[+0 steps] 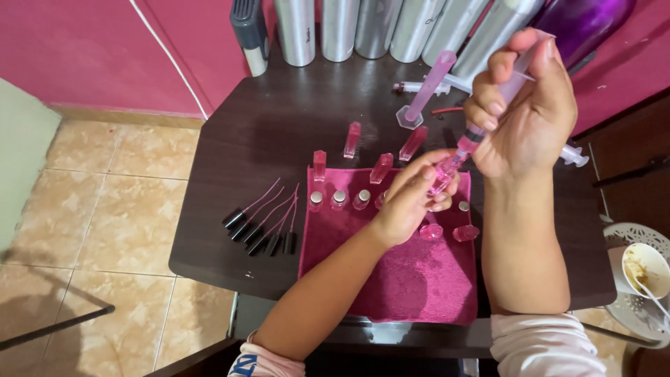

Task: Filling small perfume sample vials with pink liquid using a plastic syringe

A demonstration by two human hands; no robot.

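Observation:
My left hand [413, 199] holds a small clear pink vial [444, 172] above a pink towel [398, 272]. My right hand [525, 112] grips a syringe [497, 105] whose tip enters the vial's mouth, thumb on the plunger. Several small vials with silver necks [339, 199] stand in a row on the towel's far edge, and two filled pink ones [448, 232] lie near my left wrist. Three tall pink vials [382, 167] stand behind the towel on the dark table [258, 139].
Several black caps with thin dip tubes [262, 234] lie left of the towel. A pink measuring cylinder [427, 91] and another syringe [576, 155] are behind. Silver bottles [338, 28] and a purple bottle [583, 21] line the back. A bowl with a spoon [645, 269] sits at right.

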